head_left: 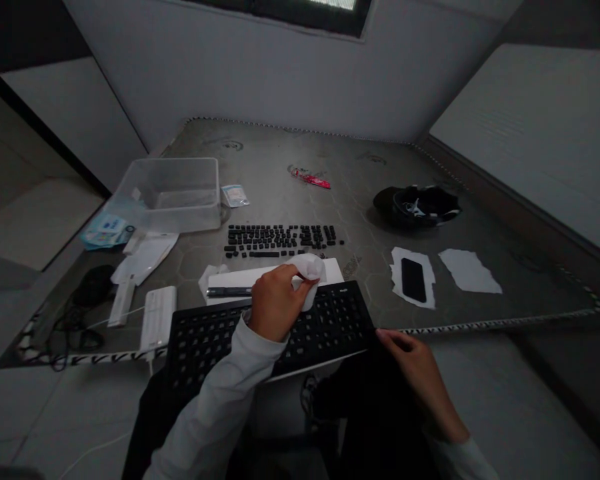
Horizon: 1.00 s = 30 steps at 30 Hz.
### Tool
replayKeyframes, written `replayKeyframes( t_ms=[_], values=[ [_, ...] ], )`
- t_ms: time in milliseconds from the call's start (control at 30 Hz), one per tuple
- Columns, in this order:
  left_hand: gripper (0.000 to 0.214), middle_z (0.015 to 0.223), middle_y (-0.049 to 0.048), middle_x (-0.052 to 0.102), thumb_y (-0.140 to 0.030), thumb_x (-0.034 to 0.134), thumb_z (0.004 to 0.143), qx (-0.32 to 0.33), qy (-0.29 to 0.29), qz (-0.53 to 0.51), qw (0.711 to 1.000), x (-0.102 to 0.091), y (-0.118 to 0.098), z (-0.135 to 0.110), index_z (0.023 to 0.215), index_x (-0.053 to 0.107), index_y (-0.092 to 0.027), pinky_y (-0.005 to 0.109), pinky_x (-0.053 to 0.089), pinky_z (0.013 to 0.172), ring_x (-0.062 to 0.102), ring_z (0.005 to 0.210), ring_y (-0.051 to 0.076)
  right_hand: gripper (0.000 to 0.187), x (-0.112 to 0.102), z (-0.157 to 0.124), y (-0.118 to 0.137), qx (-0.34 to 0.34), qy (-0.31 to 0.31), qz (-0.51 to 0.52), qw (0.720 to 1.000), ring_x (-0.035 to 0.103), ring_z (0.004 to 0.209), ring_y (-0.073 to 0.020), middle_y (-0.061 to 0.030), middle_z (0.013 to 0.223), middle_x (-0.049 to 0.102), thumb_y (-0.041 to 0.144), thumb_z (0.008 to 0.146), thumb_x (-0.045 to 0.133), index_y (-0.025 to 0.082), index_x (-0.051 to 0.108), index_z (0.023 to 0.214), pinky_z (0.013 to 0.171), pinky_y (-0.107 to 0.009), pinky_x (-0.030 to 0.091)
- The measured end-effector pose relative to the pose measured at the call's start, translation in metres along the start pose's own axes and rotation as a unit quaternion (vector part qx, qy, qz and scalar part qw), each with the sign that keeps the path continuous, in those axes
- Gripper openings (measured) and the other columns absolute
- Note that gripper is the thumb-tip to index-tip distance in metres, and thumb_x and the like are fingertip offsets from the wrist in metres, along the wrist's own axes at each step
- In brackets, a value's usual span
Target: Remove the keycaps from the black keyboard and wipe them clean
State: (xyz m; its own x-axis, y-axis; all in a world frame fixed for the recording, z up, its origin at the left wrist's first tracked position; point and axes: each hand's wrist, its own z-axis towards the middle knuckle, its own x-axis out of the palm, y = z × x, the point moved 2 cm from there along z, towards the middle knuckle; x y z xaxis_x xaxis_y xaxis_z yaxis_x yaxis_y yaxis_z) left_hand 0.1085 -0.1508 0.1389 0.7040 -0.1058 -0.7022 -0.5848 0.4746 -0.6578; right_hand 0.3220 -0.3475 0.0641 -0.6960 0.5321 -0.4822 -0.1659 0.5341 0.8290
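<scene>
A black keyboard frame (220, 343) with its keycaps off lies tilted across my lap and the mat's near edge. My left hand (275, 303) is closed on a crumpled white wipe (311, 272) and presses it onto the keyboard's upper middle. My right hand (413, 363) grips the keyboard's right corner, fingers curled around its edge. The removed black keycaps (280, 240) lie in rows on the mat just beyond. A white sheet (240, 277) with a dark pen-like tool (229, 291) on it lies between the keycaps and the keyboard.
On the grey mat (300, 157): a clear plastic tub (173, 193) at left, white packets and a power bank (157, 319), a red wrapper (311, 178), a black cap (417, 205), a phone (413, 280) on torn paper, another paper scrap (469, 271).
</scene>
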Motion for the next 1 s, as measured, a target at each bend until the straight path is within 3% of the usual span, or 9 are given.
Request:
replayKeyframes(
  t_ms=[200,500,1000],
  values=[
    [0.017,0.081,0.0027,0.074,-0.039,0.067,0.084,0.017,0.003,0.026,1.000,0.001,-0.001,-0.002,0.089,0.074,-0.025,0.029,0.045,0.067,0.068,0.076,0.021,0.043,0.012,0.004,0.015,-0.037,-0.032,-0.077,0.996,0.069,0.083,-0.0297,-0.0105,0.084,0.077,0.059,0.068,0.068,0.018,0.077,0.078,0.078,-0.037,0.049],
    [0.016,0.084,0.0023,0.074,-0.038,0.067,0.084,0.022,0.000,0.034,0.999,-0.001,-0.001,-0.003,0.091,0.074,-0.025,0.029,0.044,0.067,0.068,0.078,0.021,0.044,0.023,0.006,0.016,-0.075,-0.049,-0.220,0.971,0.066,0.075,-0.0254,-0.0078,0.080,0.074,0.061,0.079,0.056,0.021,0.076,0.079,0.067,-0.033,0.044],
    [0.013,0.086,0.0026,0.074,-0.034,0.069,0.083,0.028,-0.017,0.024,0.999,-0.006,-0.001,-0.004,0.089,0.073,-0.024,0.029,0.046,0.069,0.069,0.081,0.021,0.043,0.026,0.001,0.021,-0.070,-0.055,-0.239,0.967,0.066,0.077,-0.0263,-0.0078,0.084,0.074,0.059,0.080,0.054,0.022,0.075,0.080,0.069,-0.033,0.044]
  ],
)
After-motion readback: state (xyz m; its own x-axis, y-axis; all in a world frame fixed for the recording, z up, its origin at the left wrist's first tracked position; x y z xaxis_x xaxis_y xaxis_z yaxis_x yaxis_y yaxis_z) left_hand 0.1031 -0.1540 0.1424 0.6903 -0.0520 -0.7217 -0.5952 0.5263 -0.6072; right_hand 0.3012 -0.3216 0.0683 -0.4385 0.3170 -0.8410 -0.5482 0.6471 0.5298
